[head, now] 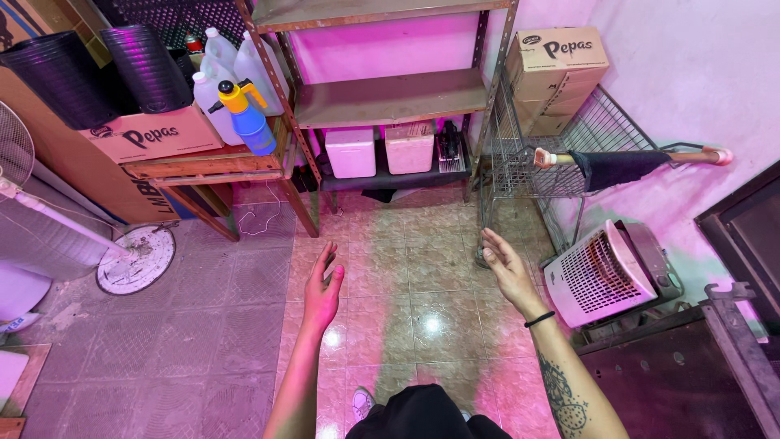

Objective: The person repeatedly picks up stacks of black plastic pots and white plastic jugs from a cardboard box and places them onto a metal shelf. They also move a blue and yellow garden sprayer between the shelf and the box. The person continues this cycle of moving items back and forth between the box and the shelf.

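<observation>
Both my hands were empty, fingers loose: left hand (322, 290) over the tiled floor (406, 276), right hand (505, 264) near the shopping cart (520, 154).

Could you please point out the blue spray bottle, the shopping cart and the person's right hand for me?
blue spray bottle (252, 128), head view, on its blue body.
shopping cart (510, 154), head view, on its wire side wall.
right hand (505, 264), head view, on the open palm.
</observation>
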